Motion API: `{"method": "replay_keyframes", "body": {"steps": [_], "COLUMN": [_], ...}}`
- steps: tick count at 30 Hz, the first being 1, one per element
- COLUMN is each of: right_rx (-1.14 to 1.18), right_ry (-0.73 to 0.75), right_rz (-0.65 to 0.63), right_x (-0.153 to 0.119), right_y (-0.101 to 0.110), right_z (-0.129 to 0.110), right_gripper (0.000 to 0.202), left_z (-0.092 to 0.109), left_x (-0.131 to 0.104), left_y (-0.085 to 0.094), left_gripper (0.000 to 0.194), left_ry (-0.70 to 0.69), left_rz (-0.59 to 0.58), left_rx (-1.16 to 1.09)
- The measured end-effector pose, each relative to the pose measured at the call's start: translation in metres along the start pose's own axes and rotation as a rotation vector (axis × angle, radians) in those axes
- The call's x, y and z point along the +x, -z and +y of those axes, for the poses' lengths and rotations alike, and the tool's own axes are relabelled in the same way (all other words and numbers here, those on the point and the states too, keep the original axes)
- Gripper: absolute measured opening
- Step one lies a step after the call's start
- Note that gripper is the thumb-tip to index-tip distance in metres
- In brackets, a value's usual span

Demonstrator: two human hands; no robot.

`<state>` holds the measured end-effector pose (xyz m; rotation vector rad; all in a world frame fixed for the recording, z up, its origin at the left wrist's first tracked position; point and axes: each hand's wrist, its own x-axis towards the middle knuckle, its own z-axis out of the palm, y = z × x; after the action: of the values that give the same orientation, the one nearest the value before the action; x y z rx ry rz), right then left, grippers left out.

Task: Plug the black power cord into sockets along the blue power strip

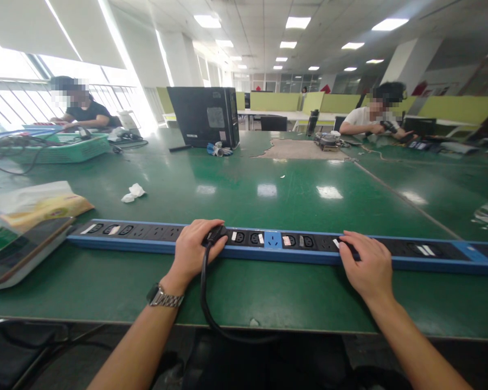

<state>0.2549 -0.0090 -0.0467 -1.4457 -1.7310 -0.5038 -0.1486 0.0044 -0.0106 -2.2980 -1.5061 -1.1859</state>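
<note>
Status: my left hand [196, 250] is clamping a black plug [214, 235] against the strip [248, 253], fingers and thumb closing round it. Plug is sitting at the socket row, so it's looking placed; whether it's fully home I can't tell, my hand is hiding the contact. Its cable [204, 281] is hanging toward me and dropping over the table's [268, 292] near edge.

Right hand [366, 262] is resting over the strip further along, fingers curling onto its face. Something dark is showing under them; can't tell if I'm gripping a second plug or just bracing.

Left to do, my read: confirming the seat on this one. The sockets [239, 237] between my hands are showing bare, nothing plugged in. No other cable is showing on the strip, so I'm judging this early going.

Strip itself: lying flat across the table in front of me, near the edge, its right end running out of view. Long, black face, blue rails. Mixed socket shapes, one blue socket [273, 240] standing out between my hands. White and pinkish labels [426, 250] are sticking to several spots; print is too small for reading.
</note>
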Motion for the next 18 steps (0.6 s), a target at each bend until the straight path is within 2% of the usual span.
{"method": "replay_keyframes", "body": {"steps": [8, 14, 18], "right_rx": [0.01, 0.008, 0.002], "right_ry": [-0.001, -0.004, -0.005], "right_rz": [0.006, -0.004, -0.006], "right_x": [-0.0006, -0.0004, -0.0001], "right_y": [-0.0004, 0.0, 0.0003], "right_z": [0.0002, 0.0003, -0.0002], "right_gripper": [0.02, 0.02, 0.02], "left_z": [-0.001, -0.0017, -0.0014], "left_x": [0.0007, 0.0016, 0.0015], "left_y": [0.0006, 0.0039, 0.0052], "left_gripper": [0.039, 0.06, 0.065], "left_ry": [-0.032, -0.066, -0.067], "left_rz": [-0.051, -0.097, -0.127], "left_rx": [0.058, 0.041, 0.049]}}
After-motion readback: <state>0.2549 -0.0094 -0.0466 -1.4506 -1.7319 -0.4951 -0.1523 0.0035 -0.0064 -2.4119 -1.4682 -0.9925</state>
